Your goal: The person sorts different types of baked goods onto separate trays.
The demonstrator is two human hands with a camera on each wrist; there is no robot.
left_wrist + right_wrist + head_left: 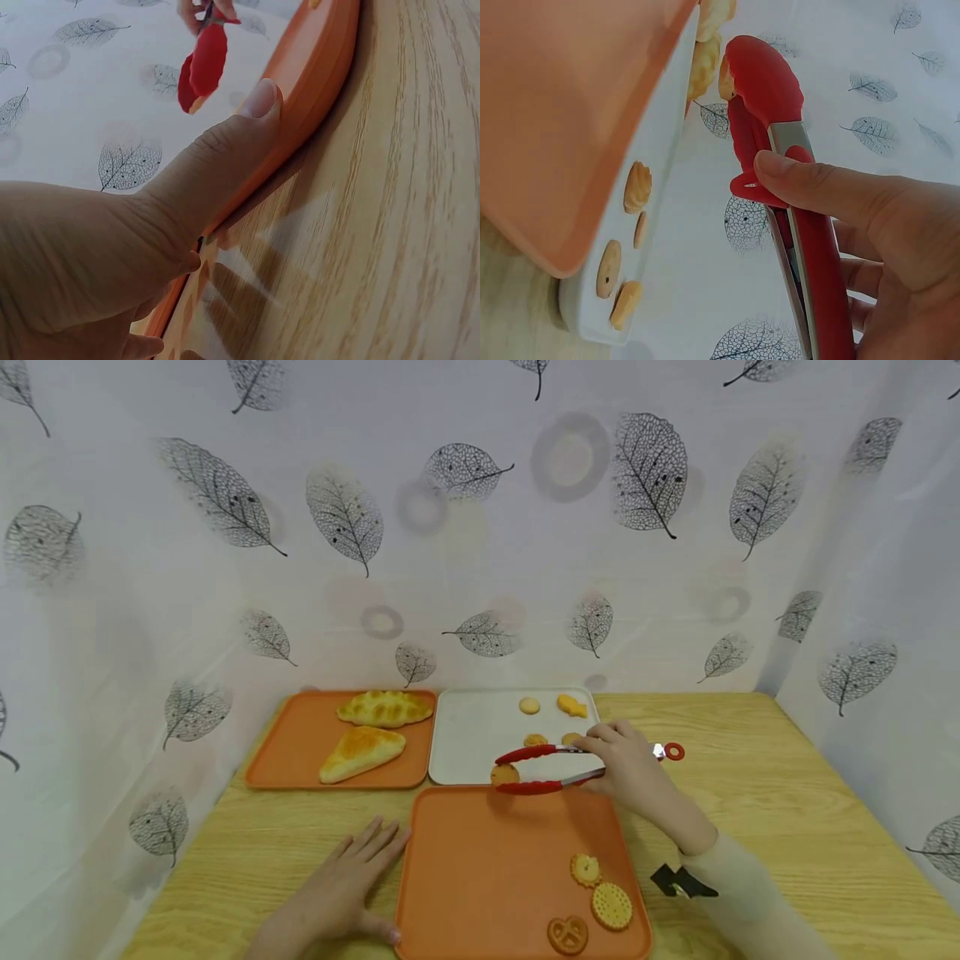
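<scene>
My right hand [630, 768] grips red-tipped metal tongs [528, 787], its thumb along one arm in the right wrist view. A round brown cookie [505, 774] is pinched between the tong tips, above where the white tray meets the front orange tray [487, 860]. My left hand [341, 881] lies at that orange tray's left edge, fingers straight, thumb at the rim in the left wrist view. On the orange tray's right side lie a pretzel [567, 935], a round dotted cracker [612, 907] and a scalloped cookie [586, 869].
The white tray [468, 727] behind holds several small cookies, among them a fish-shaped one [572, 705] and a round one [529, 705]. Left of it, another orange tray [281, 752] carries a braided bread [385, 708] and a triangular pastry [362, 753]. A leaf-print curtain [480, 568] encloses the wooden table [720, 760].
</scene>
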